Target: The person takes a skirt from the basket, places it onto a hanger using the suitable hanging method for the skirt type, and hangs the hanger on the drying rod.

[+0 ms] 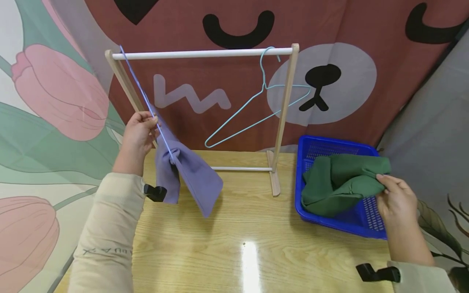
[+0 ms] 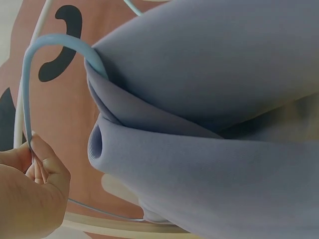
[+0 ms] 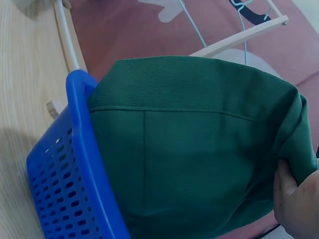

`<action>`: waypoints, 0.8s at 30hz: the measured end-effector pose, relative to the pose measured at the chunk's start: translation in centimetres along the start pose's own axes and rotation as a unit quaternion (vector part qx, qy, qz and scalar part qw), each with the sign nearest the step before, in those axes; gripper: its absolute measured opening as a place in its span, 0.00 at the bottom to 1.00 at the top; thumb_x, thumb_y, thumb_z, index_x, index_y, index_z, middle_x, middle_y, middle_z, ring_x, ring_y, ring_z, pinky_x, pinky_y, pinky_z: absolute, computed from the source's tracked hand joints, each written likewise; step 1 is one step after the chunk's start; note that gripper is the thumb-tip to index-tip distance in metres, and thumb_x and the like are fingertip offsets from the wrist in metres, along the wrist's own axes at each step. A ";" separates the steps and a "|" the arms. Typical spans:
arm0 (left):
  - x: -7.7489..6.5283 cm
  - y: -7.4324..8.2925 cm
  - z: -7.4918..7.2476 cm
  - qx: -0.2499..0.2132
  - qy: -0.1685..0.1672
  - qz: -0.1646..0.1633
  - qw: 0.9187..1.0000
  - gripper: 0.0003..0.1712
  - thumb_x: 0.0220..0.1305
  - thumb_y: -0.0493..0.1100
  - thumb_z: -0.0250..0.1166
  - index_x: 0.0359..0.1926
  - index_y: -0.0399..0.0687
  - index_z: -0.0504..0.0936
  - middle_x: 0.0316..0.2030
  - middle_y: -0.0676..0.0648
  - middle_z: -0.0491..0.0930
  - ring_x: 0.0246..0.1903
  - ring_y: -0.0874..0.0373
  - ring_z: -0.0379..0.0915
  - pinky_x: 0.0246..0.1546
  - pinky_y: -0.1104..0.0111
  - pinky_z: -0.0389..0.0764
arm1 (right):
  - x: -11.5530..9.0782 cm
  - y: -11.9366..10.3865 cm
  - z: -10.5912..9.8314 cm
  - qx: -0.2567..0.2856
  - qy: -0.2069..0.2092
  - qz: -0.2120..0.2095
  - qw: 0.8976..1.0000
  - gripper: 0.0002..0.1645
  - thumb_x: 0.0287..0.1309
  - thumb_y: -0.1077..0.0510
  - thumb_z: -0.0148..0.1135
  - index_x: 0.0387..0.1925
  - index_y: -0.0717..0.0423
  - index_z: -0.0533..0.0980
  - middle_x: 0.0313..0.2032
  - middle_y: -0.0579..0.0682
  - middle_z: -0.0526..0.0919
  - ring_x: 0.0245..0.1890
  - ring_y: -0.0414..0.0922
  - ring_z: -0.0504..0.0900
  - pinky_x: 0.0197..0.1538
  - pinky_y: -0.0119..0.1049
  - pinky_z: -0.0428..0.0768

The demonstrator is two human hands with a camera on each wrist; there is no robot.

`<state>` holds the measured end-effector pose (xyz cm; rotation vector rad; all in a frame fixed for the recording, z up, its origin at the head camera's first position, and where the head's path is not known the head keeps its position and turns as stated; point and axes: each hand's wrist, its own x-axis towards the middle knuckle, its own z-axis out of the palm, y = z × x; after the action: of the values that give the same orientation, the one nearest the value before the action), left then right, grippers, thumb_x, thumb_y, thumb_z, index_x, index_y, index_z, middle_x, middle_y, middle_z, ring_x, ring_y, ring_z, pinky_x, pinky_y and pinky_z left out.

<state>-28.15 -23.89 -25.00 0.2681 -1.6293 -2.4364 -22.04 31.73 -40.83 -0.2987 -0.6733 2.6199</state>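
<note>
My left hand [image 1: 138,132] pinches the side of a thin blue clothes hanger [image 1: 137,83], seen nearly edge-on, its top at the rack's left end. A purple garment [image 1: 199,175] hangs bunched around the hanger's lower part; the left wrist view shows its folds [image 2: 209,174] close up beside the curved hanger end [image 2: 55,40]. Over on the right, my right hand [image 1: 397,199] pinches the edge of a folded dark green garment [image 1: 333,183] lying in a blue basket. A stitched hem and seam show on that garment [image 3: 189,144] in the right wrist view.
The wooden rack with a white rail [image 1: 205,53] stands at the back of the table [image 1: 220,228]. A light blue hanger [image 1: 234,118] hangs at its right end. The blue perforated basket [image 1: 338,228] sits right of the rack. A printed curtain [image 1: 359,122] hangs behind.
</note>
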 end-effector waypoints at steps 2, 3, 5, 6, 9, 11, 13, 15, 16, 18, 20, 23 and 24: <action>0.0 -0.2 -0.1 -0.006 -0.001 -0.002 1.000 0.06 0.57 0.29 0.52 0.31 0.42 0.65 0.24 0.50 0.66 0.22 0.61 0.67 0.21 0.75 0.68 | -2.3 0.2 2.7 0.012 -0.001 0.000 1.000 0.08 0.42 0.84 0.48 0.19 0.77 0.72 0.38 0.55 0.67 0.40 0.45 0.73 0.39 0.34 0.76; 0.1 -0.2 -0.1 -0.007 0.000 -0.003 1.000 0.06 0.57 0.29 0.52 0.31 0.42 0.65 0.23 0.50 0.66 0.21 0.61 0.67 0.21 0.75 0.68 | -3.0 0.3 3.5 0.017 -0.003 0.001 1.000 0.09 0.43 0.85 0.48 0.18 0.77 0.71 0.37 0.55 0.67 0.37 0.45 0.74 0.38 0.34 0.76; 0.1 -0.4 -0.2 -0.005 0.001 -0.002 1.000 0.06 0.57 0.29 0.52 0.31 0.42 0.65 0.23 0.50 0.66 0.22 0.61 0.67 0.21 0.75 0.68 | -3.8 0.5 4.6 0.022 -0.001 -0.005 1.000 0.10 0.43 0.85 0.47 0.17 0.77 0.71 0.35 0.56 0.68 0.34 0.45 0.75 0.36 0.33 0.77; 0.1 -0.4 -0.2 -0.006 0.001 -0.002 1.000 0.06 0.57 0.29 0.52 0.31 0.42 0.65 0.23 0.50 0.66 0.22 0.61 0.67 0.21 0.75 0.68 | -3.9 0.6 4.8 0.025 -0.002 -0.009 1.000 0.10 0.43 0.85 0.47 0.17 0.77 0.71 0.35 0.56 0.68 0.33 0.46 0.75 0.35 0.34 0.77; 0.2 -0.5 -0.3 -0.008 -0.002 -0.004 1.000 0.06 0.58 0.28 0.51 0.31 0.42 0.64 0.24 0.50 0.67 0.21 0.61 0.67 0.20 0.76 0.67 | -4.0 0.7 5.1 0.026 -0.006 -0.018 0.999 0.09 0.40 0.85 0.49 0.17 0.77 0.71 0.33 0.57 0.68 0.31 0.46 0.75 0.34 0.34 0.77; 0.2 -0.5 -0.4 -0.009 -0.006 -0.007 1.000 0.06 0.58 0.28 0.51 0.31 0.41 0.64 0.25 0.50 0.68 0.21 0.61 0.67 0.20 0.76 0.67 | -3.8 0.7 5.2 0.027 -0.009 -0.020 0.999 0.09 0.39 0.86 0.49 0.17 0.77 0.71 0.33 0.57 0.67 0.31 0.46 0.74 0.33 0.34 0.78; 0.2 -0.5 -0.5 -0.006 -0.009 -0.010 1.000 0.06 0.58 0.28 0.50 0.31 0.41 0.63 0.26 0.50 0.68 0.21 0.62 0.67 0.19 0.76 0.67 | -3.8 0.7 5.3 0.026 -0.009 -0.021 0.999 0.08 0.38 0.86 0.51 0.17 0.76 0.71 0.34 0.56 0.67 0.31 0.46 0.73 0.32 0.34 0.78; 0.2 -0.6 -0.6 -0.001 -0.012 -0.013 1.000 0.05 0.59 0.28 0.50 0.32 0.41 0.63 0.28 0.50 0.68 0.21 0.62 0.67 0.19 0.76 0.66 | -3.9 0.7 5.5 0.030 -0.012 -0.021 0.999 0.08 0.37 0.86 0.51 0.17 0.77 0.71 0.35 0.56 0.67 0.32 0.46 0.73 0.32 0.34 0.78; 0.2 -0.6 -0.6 0.001 -0.013 -0.014 1.000 0.05 0.59 0.29 0.50 0.32 0.41 0.63 0.28 0.50 0.68 0.21 0.62 0.67 0.19 0.76 0.66 | -4.0 0.7 5.6 0.031 -0.015 -0.023 0.999 0.08 0.37 0.86 0.51 0.17 0.77 0.71 0.35 0.57 0.67 0.32 0.46 0.73 0.32 0.34 0.78; 0.2 -0.7 -0.6 0.006 -0.014 -0.014 1.000 0.05 0.59 0.29 0.50 0.32 0.41 0.64 0.29 0.51 0.69 0.22 0.62 0.67 0.20 0.76 0.66 | -4.2 0.8 5.9 0.033 -0.023 -0.028 0.999 0.08 0.38 0.86 0.51 0.17 0.77 0.71 0.35 0.57 0.68 0.32 0.47 0.74 0.32 0.34 0.78; 0.3 -0.8 -0.7 0.006 -0.016 -0.014 1.000 0.05 0.59 0.29 0.50 0.32 0.41 0.64 0.28 0.51 0.69 0.22 0.62 0.67 0.20 0.76 0.67 | -4.3 0.9 6.2 0.031 -0.032 -0.035 0.998 0.09 0.39 0.86 0.50 0.18 0.77 0.71 0.33 0.59 0.69 0.30 0.48 0.75 0.31 0.34 0.78; 0.3 -0.8 -0.7 0.007 -0.019 -0.015 1.000 0.05 0.59 0.29 0.49 0.32 0.41 0.64 0.28 0.52 0.70 0.21 0.62 0.67 0.19 0.77 0.67 | -3.9 1.0 6.3 0.025 -0.040 -0.050 0.998 0.09 0.40 0.86 0.48 0.18 0.77 0.71 0.30 0.60 0.70 0.27 0.49 0.75 0.28 0.35 0.78; 0.3 -0.8 -0.7 0.008 -0.020 -0.015 1.000 0.05 0.59 0.28 0.49 0.32 0.41 0.64 0.28 0.52 0.70 0.21 0.63 0.67 0.19 0.77 0.67 | -3.7 1.1 6.3 0.021 -0.044 -0.055 0.997 0.09 0.39 0.86 0.49 0.18 0.77 0.71 0.29 0.60 0.71 0.27 0.49 0.75 0.27 0.35 0.78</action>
<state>-28.32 -24.30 -26.05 0.2501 -1.6727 -2.4682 -21.01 26.62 -35.61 -0.1315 -0.6427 2.5507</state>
